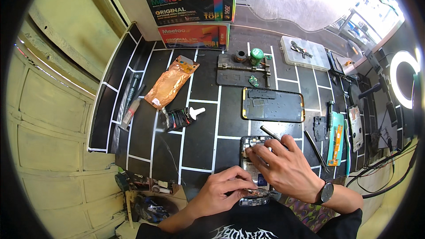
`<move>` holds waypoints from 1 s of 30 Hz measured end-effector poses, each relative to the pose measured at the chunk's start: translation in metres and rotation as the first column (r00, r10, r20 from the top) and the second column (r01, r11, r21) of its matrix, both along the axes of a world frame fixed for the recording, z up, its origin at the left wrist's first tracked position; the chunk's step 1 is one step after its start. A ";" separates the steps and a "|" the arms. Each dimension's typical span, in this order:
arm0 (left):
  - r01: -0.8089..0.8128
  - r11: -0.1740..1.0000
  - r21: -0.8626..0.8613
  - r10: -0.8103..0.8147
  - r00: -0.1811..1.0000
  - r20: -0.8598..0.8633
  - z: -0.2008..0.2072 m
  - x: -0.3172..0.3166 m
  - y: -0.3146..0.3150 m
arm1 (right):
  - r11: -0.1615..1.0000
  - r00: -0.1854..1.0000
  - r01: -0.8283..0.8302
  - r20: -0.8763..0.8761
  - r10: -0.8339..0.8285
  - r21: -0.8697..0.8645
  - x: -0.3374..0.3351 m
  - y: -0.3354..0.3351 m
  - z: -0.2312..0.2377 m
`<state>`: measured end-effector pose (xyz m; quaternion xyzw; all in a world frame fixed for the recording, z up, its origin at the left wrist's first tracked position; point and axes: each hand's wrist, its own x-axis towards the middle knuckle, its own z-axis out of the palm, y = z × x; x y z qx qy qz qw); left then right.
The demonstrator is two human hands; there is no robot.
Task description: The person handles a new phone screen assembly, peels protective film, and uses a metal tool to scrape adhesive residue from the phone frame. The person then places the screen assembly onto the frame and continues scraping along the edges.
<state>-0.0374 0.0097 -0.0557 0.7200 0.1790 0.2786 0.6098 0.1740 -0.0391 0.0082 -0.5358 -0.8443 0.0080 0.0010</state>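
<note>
An opened smartphone (pixel 253 176) lies upright in front of me at the table's near edge, its inner parts and battery showing. My left hand (pixel 225 188) is closed at its lower end, thumb and fingers pinching around a thin dark part (pixel 261 192) there. I cannot tell whether that part is loose from the phone. Over the phone's upper half is my right hand (pixel 287 163), closed, with fingertips on the inner parts. A slim silver tool (pixel 270 132) sticks out from between its fingers, pointing away and left. Its other end is hidden by the hand.
Beyond the phone lies a black phone frame (pixel 273 105), and behind that a metal board holder (pixel 243 68) with small jars. Tweezers (pixel 315 151), a screwdriver (pixel 330 115) and an orange flex cable (pixel 337 141) lie right. Left are a copper-coloured pouch (pixel 171 82) and a black packet (pixel 179 118).
</note>
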 end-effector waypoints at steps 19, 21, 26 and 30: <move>-0.010 1.000 0.013 0.010 1.000 0.007 -0.004 0.001 -0.001 | 0.979 0.865 0.118 -0.466 -0.184 -0.166 0.025 0.014 -0.024; -0.018 1.000 0.015 0.018 1.000 0.013 -0.005 0.001 -0.001 | 0.981 0.847 0.093 -0.504 -0.169 -0.172 0.025 0.016 -0.025; -0.049 0.998 0.026 0.049 0.999 0.020 -0.006 0.001 -0.003 | 0.993 0.887 0.107 -0.447 -0.114 -0.040 0.024 0.011 -0.016; -0.052 0.998 0.044 0.051 0.999 0.015 -0.005 0.001 -0.003 | 0.997 0.954 -0.003 -0.298 0.028 0.082 0.025 0.006 -0.017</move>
